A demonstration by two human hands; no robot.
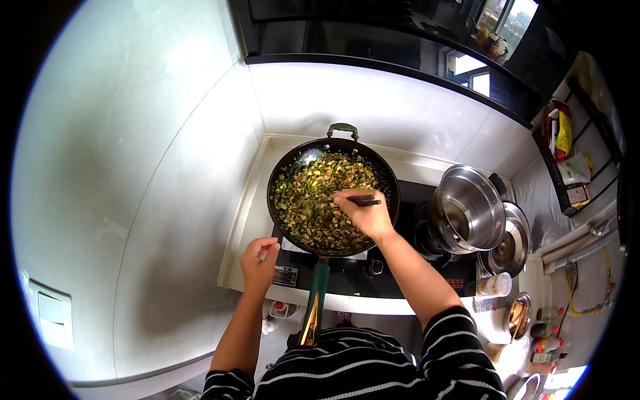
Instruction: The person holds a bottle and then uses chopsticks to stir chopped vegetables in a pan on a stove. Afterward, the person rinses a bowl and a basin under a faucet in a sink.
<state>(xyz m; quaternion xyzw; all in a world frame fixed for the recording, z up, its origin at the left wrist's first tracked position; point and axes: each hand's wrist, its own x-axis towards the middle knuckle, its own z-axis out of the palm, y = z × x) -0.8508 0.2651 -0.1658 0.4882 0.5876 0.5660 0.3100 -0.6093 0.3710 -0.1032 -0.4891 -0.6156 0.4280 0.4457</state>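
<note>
A large dark frying pan (272, 212) sits on the black cooktop, full of finely chopped food (313, 190) in yellow, brown and green. My right hand (363, 212) reaches over the pan's right side, closed around dark chopsticks (367, 200). Their lower ends are blurred against the food. Beside the pan's lower left edge, my left hand (259, 263) hovers with nothing visible in it. Its fingers are loosely bent, with the thumb a little apart. The pan's long green and wooden handle (319, 290) points toward my body, with neither hand on it.
To the right, a steel pot (470, 210) stands on the cooktop (347, 283), with a steel lid (517, 243) behind it. A small jar (495, 285) is near the counter edge. A wall rack (563, 160) holds packages. Black cabinets (373, 47) overhang the back; a wall (180, 167) bounds the left.
</note>
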